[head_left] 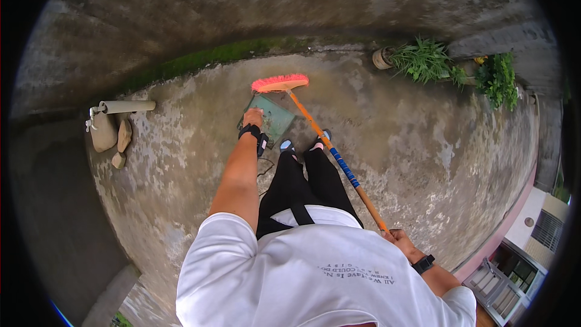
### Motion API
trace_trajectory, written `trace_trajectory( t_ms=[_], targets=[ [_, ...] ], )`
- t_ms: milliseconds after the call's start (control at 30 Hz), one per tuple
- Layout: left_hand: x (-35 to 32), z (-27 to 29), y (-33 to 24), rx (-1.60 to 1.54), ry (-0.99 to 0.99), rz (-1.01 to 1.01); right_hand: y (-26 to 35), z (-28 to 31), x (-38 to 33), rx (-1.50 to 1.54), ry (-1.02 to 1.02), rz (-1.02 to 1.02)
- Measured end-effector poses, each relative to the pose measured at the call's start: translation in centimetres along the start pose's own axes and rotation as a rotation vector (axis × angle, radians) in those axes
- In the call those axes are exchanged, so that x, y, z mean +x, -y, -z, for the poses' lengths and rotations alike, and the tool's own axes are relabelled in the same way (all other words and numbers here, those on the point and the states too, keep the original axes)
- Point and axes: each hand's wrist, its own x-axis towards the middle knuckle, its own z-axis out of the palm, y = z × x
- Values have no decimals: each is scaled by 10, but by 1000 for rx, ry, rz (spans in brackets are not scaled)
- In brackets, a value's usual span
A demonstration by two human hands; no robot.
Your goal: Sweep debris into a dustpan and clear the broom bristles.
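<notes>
My right hand (399, 242), near my right side, is closed around the upper end of the broom's orange handle (371, 207). A blue-wrapped section runs round the middle of that handle. At its far end, the broom head with pink-red bristles (280, 83) is just beyond the green dustpan (278, 120). My left arm reaches forward, and my left hand (253, 117) is closed at the dustpan's left side. Small bits show on the dustpan; the part inside my fingers is hidden. My feet (287, 145) stand just behind the dustpan.
Stained concrete floor (200, 145) surrounds me, with a mossy wall base (212, 56) ahead. On the left are a white pipe (128, 106), a tap (92, 117) and several stones (104, 133). Potted green plants (423, 60) stand at the far right.
</notes>
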Motion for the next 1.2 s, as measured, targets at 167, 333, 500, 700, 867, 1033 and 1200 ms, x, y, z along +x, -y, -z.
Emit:
trace_trajectory(
  t_ms=[167, 333, 500, 700, 867, 1033, 1200],
  targets=[
    [3, 2, 0, 74, 69, -31, 58, -5, 57, -53, -22, -10],
    [0, -8, 0, 147, 36, -174, 63, 1, 66, -525, -42, 59],
    [13, -5, 49, 221, -43, -316, -36, 12, 24, -358, 75, 135],
    [-4, 6, -11, 219, 110, -167, -104, 2, -33, -25, -106, 159],
    [2, -1, 10, 145, 69, -189, 5, -6, 2, 26, -87, -24],
    [8, -14, 39, 125, 29, -211, 57, -5, 75, 3, -68, -9],
    [8, -18, 19, 75, 100, -118, 14, -5, 61, -430, -81, 44]
  ],
)
